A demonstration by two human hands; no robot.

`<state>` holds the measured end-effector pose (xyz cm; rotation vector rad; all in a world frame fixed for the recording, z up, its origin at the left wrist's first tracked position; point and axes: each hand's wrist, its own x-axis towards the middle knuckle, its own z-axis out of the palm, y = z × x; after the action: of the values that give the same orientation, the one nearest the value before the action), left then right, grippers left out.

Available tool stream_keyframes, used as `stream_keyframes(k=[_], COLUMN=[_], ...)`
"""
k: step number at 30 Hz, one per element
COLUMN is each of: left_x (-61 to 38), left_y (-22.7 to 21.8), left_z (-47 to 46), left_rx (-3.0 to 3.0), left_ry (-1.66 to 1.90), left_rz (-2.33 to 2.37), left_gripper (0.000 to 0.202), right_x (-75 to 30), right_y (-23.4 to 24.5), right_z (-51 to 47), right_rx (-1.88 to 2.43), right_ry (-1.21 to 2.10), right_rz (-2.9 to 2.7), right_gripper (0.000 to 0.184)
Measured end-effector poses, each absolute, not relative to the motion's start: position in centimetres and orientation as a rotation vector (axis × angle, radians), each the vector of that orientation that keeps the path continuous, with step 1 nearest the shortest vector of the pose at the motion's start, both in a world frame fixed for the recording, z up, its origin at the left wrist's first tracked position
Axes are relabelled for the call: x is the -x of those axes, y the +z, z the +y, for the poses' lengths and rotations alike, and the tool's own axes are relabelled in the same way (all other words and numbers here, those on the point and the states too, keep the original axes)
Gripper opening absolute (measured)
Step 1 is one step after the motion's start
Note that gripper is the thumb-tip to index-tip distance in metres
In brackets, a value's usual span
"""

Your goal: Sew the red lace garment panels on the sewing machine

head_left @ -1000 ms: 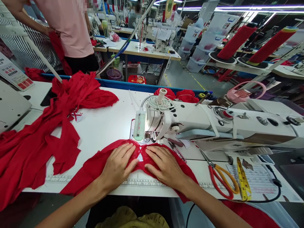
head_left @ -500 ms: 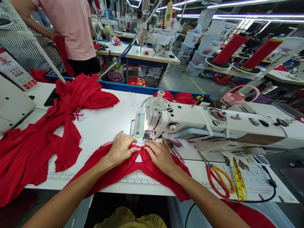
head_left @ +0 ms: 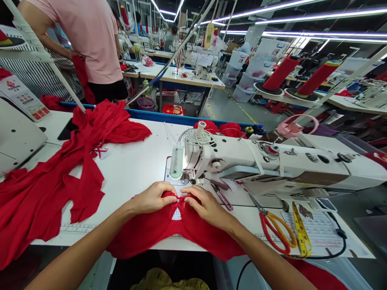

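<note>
red garment (head_left: 195,229) below left fingers (head_left: 165,187) and right fingers (head_left: 194,191), top edge pinched in both

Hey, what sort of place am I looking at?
Likely a garment sewing workshop: red fabric is held in front of a sewing machine, with large red thread cones beyond it.

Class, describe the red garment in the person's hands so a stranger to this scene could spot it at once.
Find the white sewing machine at right, then its needle end. Nearer the viewer, the left hand and right hand hold the red garment near its middle. Unlike the heaped red cloth to the left, it spreads to both sides of a small pale triangle.
</note>
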<state>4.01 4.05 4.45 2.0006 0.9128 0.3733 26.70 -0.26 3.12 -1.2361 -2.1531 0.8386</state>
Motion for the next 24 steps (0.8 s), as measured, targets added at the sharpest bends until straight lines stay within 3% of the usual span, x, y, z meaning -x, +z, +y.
stream_keyframes(k=[5,8,13,19,24], left_x=[-3.8,-3.3,-0.7,2.4,2.7], left_y=[5.0,6.1,6.8,3.7,3.0], left_z=[2.1,0.3,-1.8,-3.1,-4.0], left_rx=[-2.092,-2.379,-2.032,-1.586,-1.506], left_ry=[0.430,0.789,1.564,1.578,1.521], left_rz=[1.066,1.261,1.213,1.079,1.117], left_gripper=[0.017,0.024,0.017,0.033,0.031], right_x=[-25.6,-23.6,-20.1,-16.8,-15.1], right_y=[5.0,7.5,9.9,8.8,8.0], right_z=[-1.6,-3.7,-6.3,-3.3,-2.5], right_rx=[1.371,1.374,0.510,0.804,0.845], right_ry=[0.797,0.863,1.242,1.000,1.078], right_rz=[-2.149,-2.035,-2.210,-1.868,-1.868], right_gripper=[0.022,0.024,0.026,0.023,0.024])
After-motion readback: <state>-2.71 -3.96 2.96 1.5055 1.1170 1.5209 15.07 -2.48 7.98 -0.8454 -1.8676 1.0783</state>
